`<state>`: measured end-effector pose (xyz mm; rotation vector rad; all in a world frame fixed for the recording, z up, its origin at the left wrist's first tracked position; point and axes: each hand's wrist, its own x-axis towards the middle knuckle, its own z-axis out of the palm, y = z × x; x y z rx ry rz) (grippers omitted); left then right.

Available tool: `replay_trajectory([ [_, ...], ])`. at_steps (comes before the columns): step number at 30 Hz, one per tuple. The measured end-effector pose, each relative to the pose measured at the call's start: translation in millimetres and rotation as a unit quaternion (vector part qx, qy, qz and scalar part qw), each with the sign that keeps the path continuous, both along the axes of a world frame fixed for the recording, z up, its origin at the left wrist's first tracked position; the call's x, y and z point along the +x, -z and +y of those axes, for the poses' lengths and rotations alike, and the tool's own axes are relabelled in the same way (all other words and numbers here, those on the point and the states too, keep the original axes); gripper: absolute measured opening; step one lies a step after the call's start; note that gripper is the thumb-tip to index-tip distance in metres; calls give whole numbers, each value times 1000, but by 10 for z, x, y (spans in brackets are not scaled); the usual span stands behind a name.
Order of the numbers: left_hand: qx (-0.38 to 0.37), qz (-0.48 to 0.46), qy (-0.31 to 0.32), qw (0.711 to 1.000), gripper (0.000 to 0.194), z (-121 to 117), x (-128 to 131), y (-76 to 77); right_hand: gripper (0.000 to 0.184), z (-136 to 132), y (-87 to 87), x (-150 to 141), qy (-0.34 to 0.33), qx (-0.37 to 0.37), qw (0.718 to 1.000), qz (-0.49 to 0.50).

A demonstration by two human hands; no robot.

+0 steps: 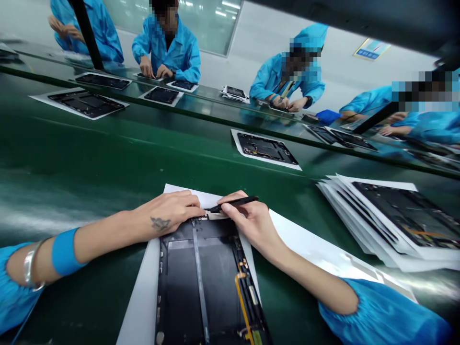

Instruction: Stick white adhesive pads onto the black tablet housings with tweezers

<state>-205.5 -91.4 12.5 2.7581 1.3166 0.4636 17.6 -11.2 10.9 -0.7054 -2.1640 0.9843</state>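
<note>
A black tablet housing (219, 282) lies on white paper in front of me, with a pale strip down its middle and an orange flat cable (241, 302) along the right side. My left hand (176, 211) rests on its far edge, fingers curled and fingertips pressed down by a small connector area. In my right hand (251, 220) are black tweezers (235, 203), held like a pen. Their tips reach the same far edge, close to my left fingertips. What lies exactly under the fingertips is too small to make out.
On the right stands a stack of housings interleaved with white paper (381, 220). Another housing (268, 148) sits on the green belt (108, 153) ahead, and more lie at the far left. Across the line, several people in blue smocks work with their hands.
</note>
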Motion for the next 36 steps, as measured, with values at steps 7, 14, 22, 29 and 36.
replay_trajectory([
  [7,-14,19,-3,1000,48,-21,7,-73,21,-6,9,11,-51,92,994,6],
  [14,-14,3,5,1000,44,-12,-18,-24,22,-7,34,20,-30,98,995,-7],
  [22,33,3,19,999,31,55,-3,79,18,-35,29,11,-110,156,981,23],
  [29,77,93,11,993,24,19,80,13,31,-23,-77,266,45,25,998,-38],
  [36,75,58,31,995,29,53,41,62,15,-55,-30,466,-74,252,965,-19],
])
